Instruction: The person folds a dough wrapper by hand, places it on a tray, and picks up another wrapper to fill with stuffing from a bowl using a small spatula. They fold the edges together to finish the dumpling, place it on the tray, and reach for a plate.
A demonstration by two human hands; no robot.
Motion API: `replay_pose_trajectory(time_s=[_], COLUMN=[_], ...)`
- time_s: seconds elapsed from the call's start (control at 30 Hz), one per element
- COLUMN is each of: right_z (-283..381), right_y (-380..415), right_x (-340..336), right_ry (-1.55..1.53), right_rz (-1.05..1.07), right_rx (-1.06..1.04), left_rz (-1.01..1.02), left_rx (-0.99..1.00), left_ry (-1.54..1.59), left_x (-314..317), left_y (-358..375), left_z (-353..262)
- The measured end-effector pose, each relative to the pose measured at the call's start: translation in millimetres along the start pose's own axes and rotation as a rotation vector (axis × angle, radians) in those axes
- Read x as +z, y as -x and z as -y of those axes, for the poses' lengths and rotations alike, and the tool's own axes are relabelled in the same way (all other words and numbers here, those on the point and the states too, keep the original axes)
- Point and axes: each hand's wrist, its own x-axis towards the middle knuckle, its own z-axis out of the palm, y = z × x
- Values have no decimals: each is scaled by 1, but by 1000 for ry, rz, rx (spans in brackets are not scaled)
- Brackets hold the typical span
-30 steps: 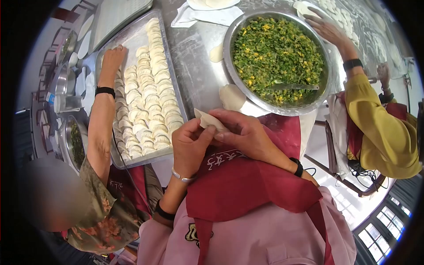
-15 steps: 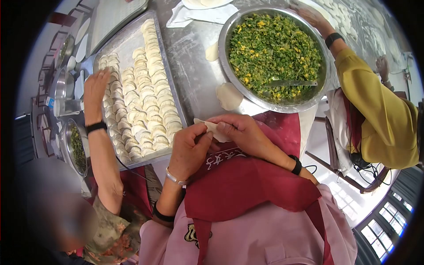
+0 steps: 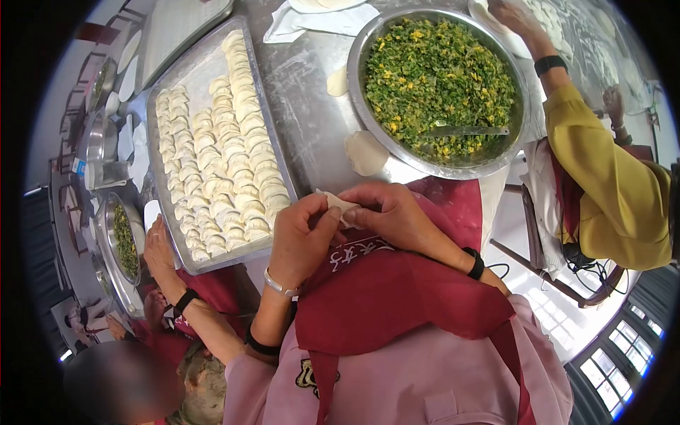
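Observation:
A pale dumpling (image 3: 338, 202) is pinched between my two hands, just above the red apron (image 3: 397, 297). My left hand (image 3: 303, 230) grips its left side with thumb and bent fingers. On its other side my right hand (image 3: 388, 214) presses the dough edge, thumb on top. The fingers cover much of the dumpling, so whether it is fully sealed cannot be seen. Beyond my hands a round dough wrapper (image 3: 366, 153) lies on the metal table, beside a large steel bowl (image 3: 440, 171) of chopped green and yellow filling (image 3: 439, 78). A metal utensil (image 3: 469, 131) rests in the filling.
Left of my hands, a metal tray (image 3: 195, 71) carries rows of dumplings (image 3: 248, 156). A co-worker's hand (image 3: 159, 248) is at its lower left corner. Another person's yellow sleeve (image 3: 595, 184) is at the right. A second wrapper (image 3: 338, 82) and a white cloth (image 3: 319, 23) lie farther back.
The left co-worker's hand has left the dumplings on the tray and moved down toward the tray's near left corner. My hands stay nearly in place, still pinching the dumpling.

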Motion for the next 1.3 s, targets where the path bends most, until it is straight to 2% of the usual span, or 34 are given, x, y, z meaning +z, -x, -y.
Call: replay_pose_trajectory(time_s=[0.17, 0.27, 0.43, 0.57, 0.73, 0.83, 0.97, 1.03, 1.17, 1.3], right_z=[-6, -6, -5, -11, -10, -4, -2, -12, -9, -13], right_y=[-2, -3, -3, -4, -5, -4, -3, -5, -7, -7], right_x=[-4, -10, -9, -7, 2, 3, 1, -1, -4, -6], right_ry=[148, 94, -194, -414, -145, -12, 75, -97, -446, -561], right_rz=[-23, 31, 8, -22, -159, -166, -189, -229, -246, -126], right_rx=[-20, 26, 185, 243, 137, 139, 106, 86, 142, 141], left_rz=[85, 130, 179, 130, -100, -180, -119, -67, 9, 51], left_rx=[0, -8, 0, -17, 45, 128, 115, 99, 33, 32], left_ry=[-140, -205, -236, -17, 50, -93, -313, -318, 61, 198], left_x=[-7, -11, -16, -15, 3, 13, 2, -6, -16, -22], left_y=[1, 1, 0, 3, -1, -2, -4, -2, 3, 2], left_z=[-3, -4, -3, -5, 10, 13, 20, 10, 0, -3])
